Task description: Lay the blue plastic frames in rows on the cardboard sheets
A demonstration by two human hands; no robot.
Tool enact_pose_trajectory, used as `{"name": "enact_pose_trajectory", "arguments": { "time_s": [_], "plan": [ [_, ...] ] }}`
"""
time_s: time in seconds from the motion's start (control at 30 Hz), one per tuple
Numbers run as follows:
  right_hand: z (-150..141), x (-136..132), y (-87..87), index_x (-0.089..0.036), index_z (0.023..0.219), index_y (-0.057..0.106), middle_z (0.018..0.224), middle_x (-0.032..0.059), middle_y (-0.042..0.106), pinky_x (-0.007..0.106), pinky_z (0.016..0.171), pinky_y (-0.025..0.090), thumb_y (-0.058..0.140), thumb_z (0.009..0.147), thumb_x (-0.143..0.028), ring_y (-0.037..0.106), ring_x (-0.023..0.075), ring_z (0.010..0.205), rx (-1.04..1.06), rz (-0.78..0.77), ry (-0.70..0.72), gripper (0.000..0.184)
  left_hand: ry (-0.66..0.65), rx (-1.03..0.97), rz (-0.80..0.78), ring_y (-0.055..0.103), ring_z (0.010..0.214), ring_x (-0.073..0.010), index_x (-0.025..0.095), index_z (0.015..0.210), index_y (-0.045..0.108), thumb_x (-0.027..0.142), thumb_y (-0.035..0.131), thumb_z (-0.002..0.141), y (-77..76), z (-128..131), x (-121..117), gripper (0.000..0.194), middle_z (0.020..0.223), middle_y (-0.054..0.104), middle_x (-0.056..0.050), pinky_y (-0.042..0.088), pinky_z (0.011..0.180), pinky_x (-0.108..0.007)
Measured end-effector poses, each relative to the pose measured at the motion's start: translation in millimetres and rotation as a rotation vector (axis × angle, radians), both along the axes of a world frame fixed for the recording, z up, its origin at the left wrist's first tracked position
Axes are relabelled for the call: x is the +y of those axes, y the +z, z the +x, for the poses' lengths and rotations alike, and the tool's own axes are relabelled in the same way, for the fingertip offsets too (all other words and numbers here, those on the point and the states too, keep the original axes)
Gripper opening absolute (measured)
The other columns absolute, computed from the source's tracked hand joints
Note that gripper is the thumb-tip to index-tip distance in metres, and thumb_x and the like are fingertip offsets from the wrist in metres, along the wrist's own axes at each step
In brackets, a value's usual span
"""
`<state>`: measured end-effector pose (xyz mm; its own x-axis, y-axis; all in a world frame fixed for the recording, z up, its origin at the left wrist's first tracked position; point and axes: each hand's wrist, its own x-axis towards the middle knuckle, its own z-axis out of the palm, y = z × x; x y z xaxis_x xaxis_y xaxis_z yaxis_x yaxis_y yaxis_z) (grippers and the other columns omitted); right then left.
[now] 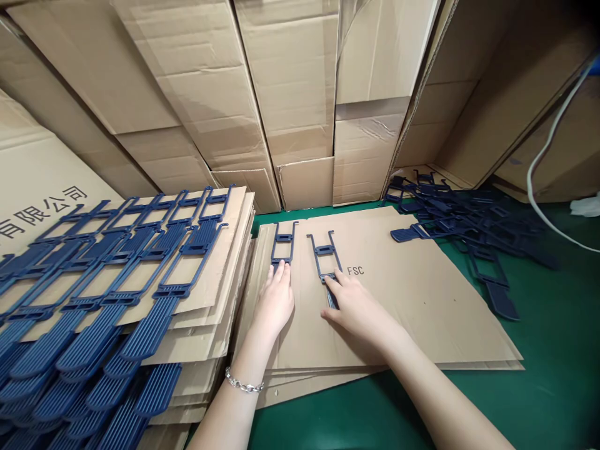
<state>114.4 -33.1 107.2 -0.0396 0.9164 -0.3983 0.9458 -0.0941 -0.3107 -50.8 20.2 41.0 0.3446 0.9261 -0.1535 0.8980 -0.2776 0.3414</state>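
A dark blue plastic frame piece [284, 240] with two hooked ends lies on the flat cardboard sheet [398, 325]. My left hand [275, 297] rests over its lower part, fingers stretched out flat and hiding the near end. To its right lies a second piece of the same kind [324, 251], slightly tilted. My right hand [354, 306] touches this one near its crossbar, with thumb and fingers spread. Part of the ribbed tongue shows between thumb and index finger; the rest is covered by the hand.
At left, a tall stack of cardboard sheets [213, 300] carries rows of blue pieces [145, 328], their ribbed tongues overhanging the front. A loose heap of such pieces [487, 225] lies on the green table [553, 312] at right. Cardboard boxes [290, 81] wall the back. A white cable [539, 156] hangs right.
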Motion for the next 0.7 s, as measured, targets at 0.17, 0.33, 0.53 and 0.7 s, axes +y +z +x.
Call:
{"name": "enact_pose_trajectory", "arguments": {
  "time_s": [0.17,0.33,0.53,0.7],
  "plan": [
    [-2,-4,4.1,-0.016,0.133,0.034,0.139,0.011,0.019,0.041,0.092,0.033,0.051,0.075,-0.036,0.03,0.0309,0.118,-0.062,-0.03,0.001,0.064,0.009,0.016,-0.104,0.009,0.13,-0.0303,0.015,0.134,0.028,0.03,0.023,0.086,12.7,6,-6,0.05,0.142,0.015,-0.006,0.02,0.098,-0.057],
    [7,-8,5.4,-0.014,0.134,0.032,0.139,0.0127,0.018,0.039,0.092,0.035,0.052,0.071,-0.029,0.029,0.03,0.119,-0.022,-0.057,0.009,0.067,-0.037,0.018,-0.121,0.013,0.129,-0.0307,0.015,0.134,0.028,0.032,0.025,0.086,14.9,6,-14,0.051,0.142,0.016,-0.009,0.024,0.097,-0.054],
    [10,-8,0.7,-0.017,0.136,0.025,0.141,0.0107,0.01,0.039,0.097,0.029,0.046,0.072,-0.025,0.023,0.0286,0.123,0.069,-0.107,0.074,0.068,-0.013,0.042,-0.071,0.019,0.128,-0.0304,0.01,0.134,0.027,0.023,0.021,0.086,12.7,5,-17,0.05,0.141,0.019,-0.01,0.027,0.098,-0.05],
    [-7,1,-8.8,-0.009,0.133,0.032,0.139,0.0131,0.018,0.036,0.1,0.027,0.038,0.079,-0.025,0.028,0.0263,0.121,0.097,0.057,0.11,0.057,0.017,0.057,-0.049,0.017,0.128,-0.0281,0.01,0.134,0.025,0.026,0.023,0.085,13.6,6,-15,0.052,0.141,0.019,-0.009,0.024,0.1,-0.048]
  ]
}}
